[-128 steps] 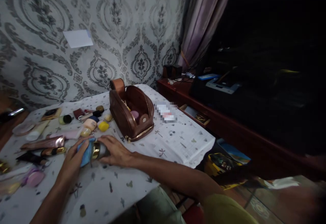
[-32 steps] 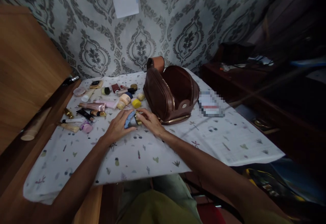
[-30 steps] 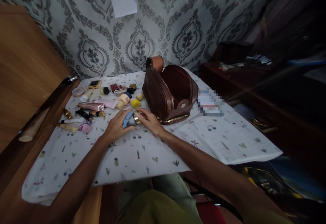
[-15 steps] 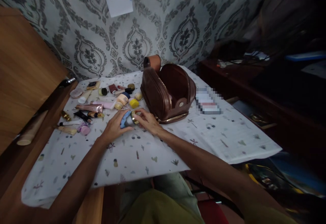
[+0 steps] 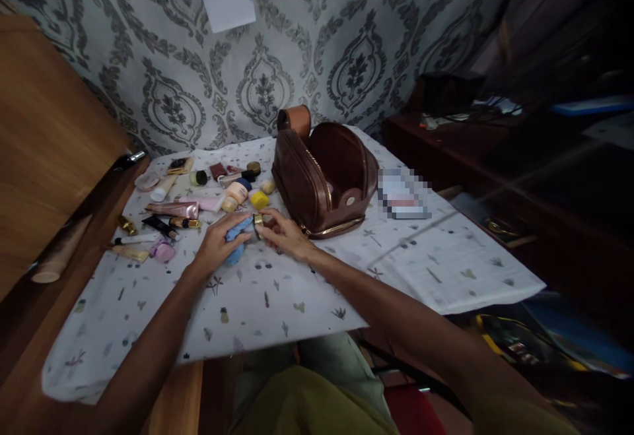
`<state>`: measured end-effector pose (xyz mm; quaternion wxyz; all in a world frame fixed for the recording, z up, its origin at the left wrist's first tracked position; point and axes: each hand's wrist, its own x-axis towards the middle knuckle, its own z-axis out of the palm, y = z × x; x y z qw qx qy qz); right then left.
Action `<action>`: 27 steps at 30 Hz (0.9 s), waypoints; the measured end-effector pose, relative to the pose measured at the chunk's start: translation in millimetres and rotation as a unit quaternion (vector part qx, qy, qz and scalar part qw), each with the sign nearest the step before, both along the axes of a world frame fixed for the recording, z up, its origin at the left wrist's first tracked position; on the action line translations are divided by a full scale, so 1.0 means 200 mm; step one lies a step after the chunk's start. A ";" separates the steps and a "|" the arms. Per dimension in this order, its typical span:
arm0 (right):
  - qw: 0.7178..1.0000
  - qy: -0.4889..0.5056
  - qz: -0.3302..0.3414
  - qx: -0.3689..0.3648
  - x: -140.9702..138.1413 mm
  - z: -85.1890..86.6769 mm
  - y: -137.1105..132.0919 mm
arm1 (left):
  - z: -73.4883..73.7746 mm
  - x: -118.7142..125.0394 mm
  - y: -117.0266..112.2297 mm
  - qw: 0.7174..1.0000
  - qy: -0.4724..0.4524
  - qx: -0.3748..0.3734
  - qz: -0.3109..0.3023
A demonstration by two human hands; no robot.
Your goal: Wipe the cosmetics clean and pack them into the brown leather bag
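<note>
Over by the brown bag [image 5: 302, 181], at its near left corner, the left hand [image 5: 214, 248] has its grip clamped on a blue cloth [image 5: 234, 255]; the right hand [image 5: 287, 237] clasps a gold-banded jar [image 5: 258, 221].

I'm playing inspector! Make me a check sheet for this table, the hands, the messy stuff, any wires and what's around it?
Surface: white printed cover over the table.
Job's things: blue cloth and gold-topped jar, in the hands.
Clutter: open brown bag; left of it, makeup things, including a shiny pink tube and yellow jar.
Hands: left hand holds the cloth; right hand holds the jar.
Cables: dark cords on the red-brown desk, dim.
Surroundings: patterned wall with white paper; open drawer at right.
</note>
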<state>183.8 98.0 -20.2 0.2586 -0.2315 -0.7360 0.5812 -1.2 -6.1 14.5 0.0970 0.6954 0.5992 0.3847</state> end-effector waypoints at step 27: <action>0.999 -0.030 -0.021 -0.009 0.03 0.08 -0.03 | -0.07 -0.04 0.00 0.998 0.052 0.016 0.012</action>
